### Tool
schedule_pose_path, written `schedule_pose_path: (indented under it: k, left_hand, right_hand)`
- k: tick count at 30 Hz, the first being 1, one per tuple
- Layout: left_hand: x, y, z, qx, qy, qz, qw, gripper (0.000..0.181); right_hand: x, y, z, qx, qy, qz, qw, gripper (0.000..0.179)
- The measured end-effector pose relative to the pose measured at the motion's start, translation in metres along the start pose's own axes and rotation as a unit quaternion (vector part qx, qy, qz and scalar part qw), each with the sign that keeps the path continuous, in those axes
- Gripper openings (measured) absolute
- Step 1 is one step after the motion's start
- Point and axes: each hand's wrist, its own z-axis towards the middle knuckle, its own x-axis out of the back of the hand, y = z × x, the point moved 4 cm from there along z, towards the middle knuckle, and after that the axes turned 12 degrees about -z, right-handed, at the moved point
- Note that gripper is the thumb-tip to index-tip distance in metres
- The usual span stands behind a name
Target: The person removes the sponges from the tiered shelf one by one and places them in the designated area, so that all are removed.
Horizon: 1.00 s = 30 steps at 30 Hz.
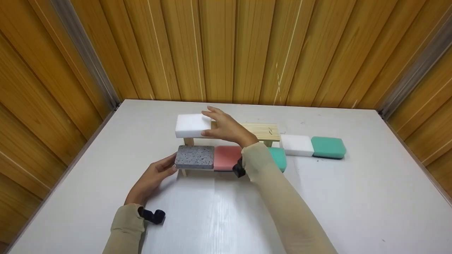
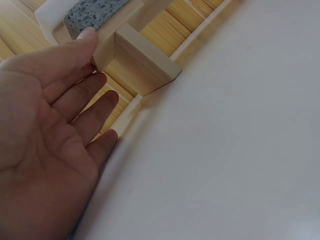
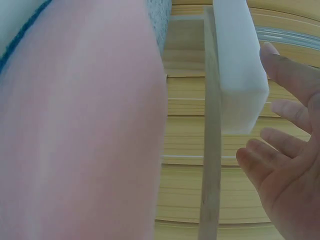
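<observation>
A white sponge point(image 1: 192, 126) lies at the left end of the upper shelf point(image 1: 261, 131) of a small wooden rack. My right hand point(image 1: 229, 127) is at its right end, fingers spread; in the right wrist view a fingertip meets or nearly meets the white sponge point(image 3: 240, 65). On the lower tier are a speckled grey sponge point(image 1: 195, 157), a pink sponge point(image 1: 227, 157) and a teal sponge point(image 1: 278, 158), partly hidden by my right sleeve. My left hand point(image 1: 152, 179) is beside the grey sponge's left end, fingers extended, the thumb tip by the sponge point(image 2: 92, 15).
Right of the rack, another white sponge point(image 1: 297, 145) and a green sponge point(image 1: 329, 147) with a dark underside lie side by side on the white table point(image 1: 353, 208). Wood-patterned panels point(image 1: 219, 53) enclose the back and sides. A wooden rack leg point(image 2: 142, 62) stands near the left fingers.
</observation>
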Motion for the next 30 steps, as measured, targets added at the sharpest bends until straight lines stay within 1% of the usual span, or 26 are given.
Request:
schedule_pose_path:
  k: [6, 10, 16, 23, 30]
  left_hand:
    - [0.0, 0.001, -0.001, 0.009, 0.006, -0.004, 0.9999, 0.065]
    - [-0.001, 0.001, -0.001, 0.007, 0.008, -0.005, 0.9999, 0.065]
    - [0.0, 0.001, -0.001, 0.003, 0.003, 0.005, 1.0, 0.066]
    - [0.001, 0.002, -0.001, 0.003, -0.001, 0.016, 0.9999, 0.064]
    - [0.001, 0.001, -0.001, 0.002, -0.007, 0.005, 1.0, 0.063]
  right_hand:
    - [-0.008, -0.004, 0.003, -0.003, 0.003, 0.0, 1.0, 0.069]
    - [-0.012, -0.007, 0.004, 0.0, 0.003, -0.004, 1.0, 0.069]
    - [-0.016, -0.007, 0.005, -0.013, 0.0, -0.015, 0.9998, 0.067]
    - [-0.017, -0.006, 0.004, -0.009, 0.01, -0.017, 0.9998, 0.064]
    - [-0.013, -0.007, 0.001, 0.0, 0.017, -0.028, 0.9995, 0.06]
